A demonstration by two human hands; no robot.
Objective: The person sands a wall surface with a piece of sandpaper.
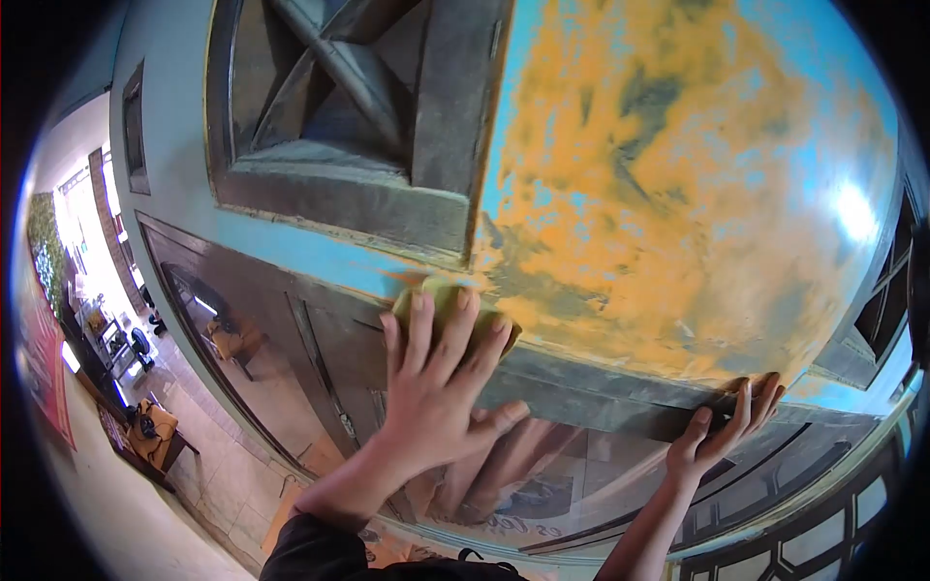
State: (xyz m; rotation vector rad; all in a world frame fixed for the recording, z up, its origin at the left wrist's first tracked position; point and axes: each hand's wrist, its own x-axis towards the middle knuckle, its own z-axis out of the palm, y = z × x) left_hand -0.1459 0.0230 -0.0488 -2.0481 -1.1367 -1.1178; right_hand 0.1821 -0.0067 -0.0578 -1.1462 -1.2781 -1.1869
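Observation:
My left hand (431, 397) presses an olive-yellow sanding pad (448, 308) against the wall, fingers spread over it and thumb held out to the side. The pad lies where a thin blue strip meets the dark top rail of the door frame (601, 402). Farther right, my right hand (722, 431) rests with its fingers hooked over that same rail. Above both hands is a wall panel (678, 194) with patchy orange, blue and grey paint.
A dark wooden vent frame (339, 184) with crossed bars sits above my left hand. Below the rail are glass door panes (620, 474) with lettering. At the far left, a small wooden table (155, 436) stands on a tiled floor, with a bright opening behind.

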